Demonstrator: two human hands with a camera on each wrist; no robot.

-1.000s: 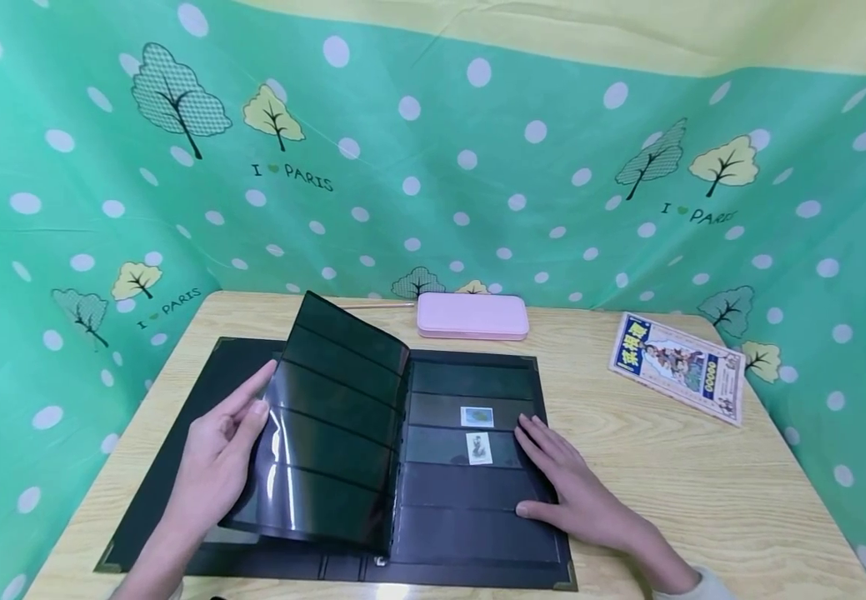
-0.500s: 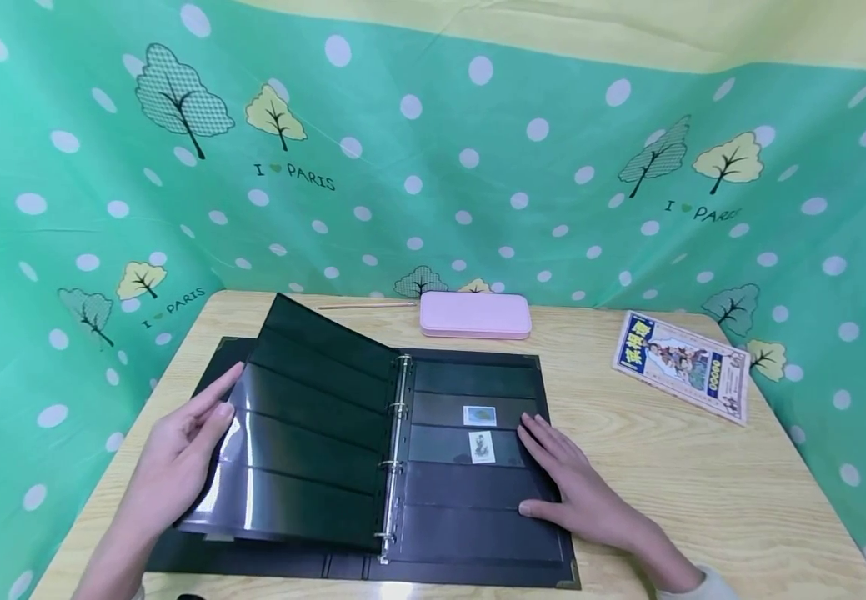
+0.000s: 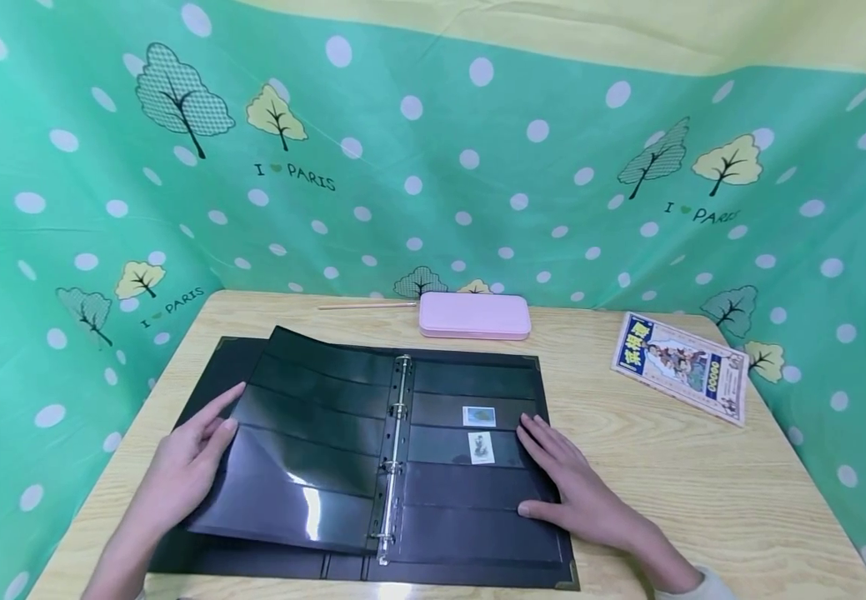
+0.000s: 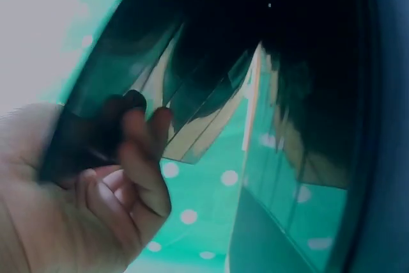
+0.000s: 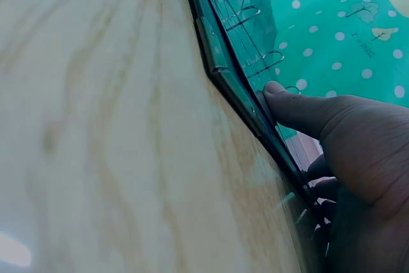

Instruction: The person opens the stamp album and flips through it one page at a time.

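Note:
A black stamp album point(image 3: 200, 408) lies spread on the table, its metal ring spine point(image 3: 398, 450) showing in the head view. My left hand point(image 3: 185, 471) pinches the outer edge of a glossy black pocket page point(image 3: 305, 442), which is bowed and slightly raised on the left. In the left wrist view, thumb and fingers of the left hand point(image 4: 121, 202) grip that page's edge. My right hand point(image 3: 578, 487) rests with extended fingers on the right page's outer edge. Two stamps, one bluish point(image 3: 479, 417) and one whitish point(image 3: 481, 448), sit in the right page's pockets.
Behind the album lie a pink case point(image 3: 474, 315) and a thin brush-like stick point(image 3: 365, 306). A printed booklet point(image 3: 682, 367) is at the right on the wooden table point(image 3: 688, 500). A green dotted curtain point(image 3: 433, 167) hangs around the back and sides.
My left hand has moved left and turned the page over, lowering it toward the left cover. The ring spine has come into view. My right hand has stayed in place.

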